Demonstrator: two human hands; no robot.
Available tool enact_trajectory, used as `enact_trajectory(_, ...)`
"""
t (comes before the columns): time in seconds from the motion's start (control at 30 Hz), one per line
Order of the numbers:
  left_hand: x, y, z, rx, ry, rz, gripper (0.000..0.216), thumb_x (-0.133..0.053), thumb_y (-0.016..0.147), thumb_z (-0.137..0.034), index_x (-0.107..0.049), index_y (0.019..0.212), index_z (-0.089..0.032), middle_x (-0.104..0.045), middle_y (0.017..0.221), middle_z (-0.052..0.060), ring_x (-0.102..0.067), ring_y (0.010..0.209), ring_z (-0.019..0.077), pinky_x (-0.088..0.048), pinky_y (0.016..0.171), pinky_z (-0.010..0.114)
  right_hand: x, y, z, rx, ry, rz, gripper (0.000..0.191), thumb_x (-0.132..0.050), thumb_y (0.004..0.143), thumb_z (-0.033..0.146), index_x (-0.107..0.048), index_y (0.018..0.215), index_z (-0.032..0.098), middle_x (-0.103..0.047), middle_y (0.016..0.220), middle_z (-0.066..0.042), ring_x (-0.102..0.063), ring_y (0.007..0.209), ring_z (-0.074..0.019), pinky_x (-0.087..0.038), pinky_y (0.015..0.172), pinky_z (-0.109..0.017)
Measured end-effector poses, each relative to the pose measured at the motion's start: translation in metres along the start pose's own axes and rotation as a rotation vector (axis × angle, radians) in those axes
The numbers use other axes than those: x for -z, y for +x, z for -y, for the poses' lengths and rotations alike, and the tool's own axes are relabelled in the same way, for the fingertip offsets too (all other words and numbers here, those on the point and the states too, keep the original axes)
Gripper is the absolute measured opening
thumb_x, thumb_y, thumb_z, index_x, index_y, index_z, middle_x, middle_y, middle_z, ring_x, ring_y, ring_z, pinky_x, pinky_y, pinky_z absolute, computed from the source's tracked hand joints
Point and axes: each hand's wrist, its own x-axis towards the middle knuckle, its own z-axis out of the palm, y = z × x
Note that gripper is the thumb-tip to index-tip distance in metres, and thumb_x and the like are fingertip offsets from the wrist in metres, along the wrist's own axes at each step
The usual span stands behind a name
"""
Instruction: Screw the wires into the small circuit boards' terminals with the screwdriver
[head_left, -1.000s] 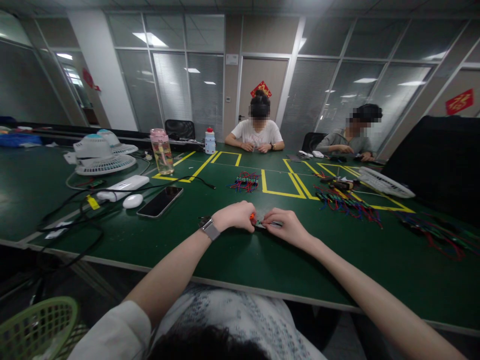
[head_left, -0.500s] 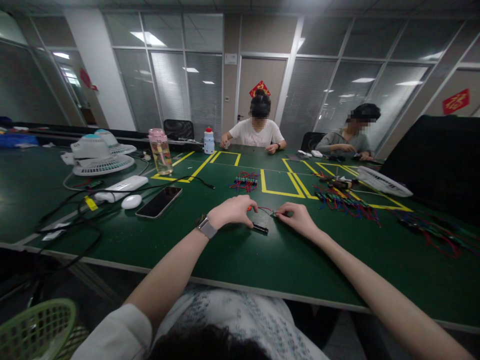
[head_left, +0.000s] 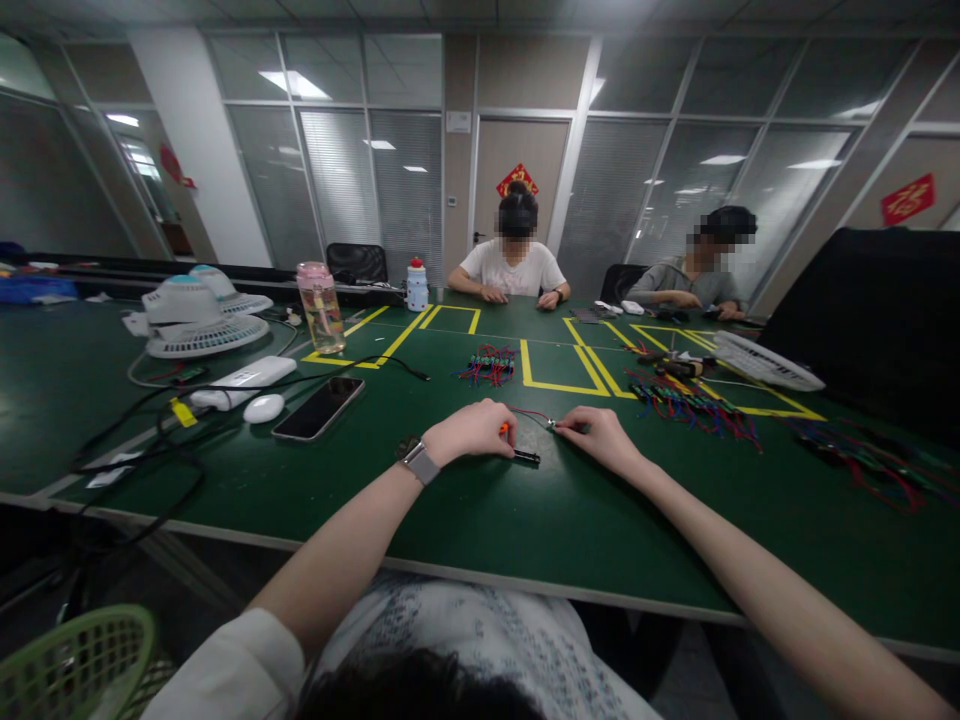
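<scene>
My left hand (head_left: 472, 432) rests on the green table (head_left: 525, 520), fingers curled round a small orange-tipped tool that shows at the fingertips. My right hand (head_left: 600, 435) pinches one end of a thin red wire (head_left: 534, 415) with a small connector; the wire runs across to my left hand. A short black piece (head_left: 526, 457) lies on the table between the two hands. A watch sits on my left wrist.
Bundles of coloured wires lie ahead (head_left: 491, 364) and to the right (head_left: 690, 405). A phone (head_left: 319, 407), mouse (head_left: 264, 407), power strip, cables, fans (head_left: 195, 318) and a pink bottle (head_left: 321, 307) stand left. Two people sit across. A green basket (head_left: 71, 665) is low left.
My hands were pressed together over the small parts; they have drawn apart, stretching the red wire between them, and the black piece now lies free on the table.
</scene>
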Motion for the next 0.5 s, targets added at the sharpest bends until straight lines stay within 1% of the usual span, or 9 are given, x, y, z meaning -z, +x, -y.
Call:
enact_trajectory(0.07,-0.006,0.002,-0.004,-0.002,0.041,-0.048,0.012,-0.069,0.073,-0.029,-0.072,0.083,-0.022,-0.070,0.082,0.002,-0.064,0.075,0.0166,-0.044,0.064,0.022,0.000,0.000,0.001,0.000,-0.032,0.004,0.013,-0.064,0.080,0.022,-0.073,0.075,0.016,-0.072,0.077,-0.007,-0.065,0.069,-0.0189,-0.049,0.064,-0.028)
enact_trajectory(0.13,-0.014,0.004,-0.008,-0.013,0.092,-0.114,0.014,-0.068,0.075,-0.029,-0.071,0.087,-0.023,-0.070,0.089,0.004,-0.064,0.081,0.0183,-0.046,0.067,0.024,0.000,0.001,0.003,0.009,-0.057,-0.006,0.011,-0.064,0.079,0.020,-0.073,0.074,0.016,-0.071,0.076,-0.007,-0.065,0.069,-0.0192,-0.048,0.064,-0.028)
enact_trajectory(0.2,-0.020,0.005,-0.012,-0.025,0.147,-0.175,0.018,-0.066,0.077,-0.030,-0.070,0.093,-0.023,-0.070,0.095,0.005,-0.065,0.089,0.0204,-0.048,0.072,0.025,0.000,0.001,0.007,0.012,-0.060,-0.031,0.011,-0.063,0.079,0.018,-0.073,0.074,0.016,-0.071,0.076,-0.007,-0.065,0.069,-0.0192,-0.048,0.064,-0.028)
enact_trajectory(0.27,-0.022,0.006,-0.014,-0.030,0.158,-0.215,0.022,-0.065,0.078,-0.034,-0.069,0.098,-0.024,-0.069,0.097,0.005,-0.065,0.091,0.0212,-0.049,0.074,0.025,0.001,0.000,0.013,0.009,-0.027,-0.068,0.011,-0.063,0.079,0.019,-0.072,0.072,0.016,-0.072,0.075,-0.006,-0.065,0.069,-0.0190,-0.048,0.065,-0.028)
enact_trajectory(0.33,-0.020,0.006,-0.015,-0.024,0.140,-0.289,0.022,-0.062,0.081,-0.036,-0.069,0.097,-0.023,-0.070,0.096,0.005,-0.066,0.089,0.0207,-0.049,0.074,0.026,0.002,-0.002,0.021,0.018,0.043,-0.085,0.012,-0.064,0.079,0.021,-0.072,0.072,0.017,-0.072,0.075,-0.006,-0.065,0.069,-0.0188,-0.049,0.066,-0.028)
enact_trajectory(0.43,-0.011,0.006,-0.013,0.033,0.097,-0.466,0.020,-0.052,0.088,-0.032,-0.069,0.092,-0.021,-0.072,0.092,0.004,-0.066,0.086,0.0182,-0.048,0.076,0.025,0.002,-0.005,0.033,0.076,0.168,-0.033,0.012,-0.065,0.079,0.025,-0.072,0.073,0.017,-0.072,0.075,-0.006,-0.065,0.069,-0.0177,-0.050,0.067,-0.028)
enact_trajectory(0.5,-0.003,0.004,-0.011,0.085,0.079,-0.588,0.021,-0.049,0.090,-0.030,-0.068,0.093,-0.020,-0.072,0.094,0.004,-0.067,0.086,0.0174,-0.048,0.077,0.025,0.001,-0.007,0.040,0.107,0.216,0.002,0.013,-0.065,0.079,0.026,-0.072,0.073,0.017,-0.072,0.074,-0.005,-0.065,0.067,-0.0168,-0.051,0.066,-0.027)
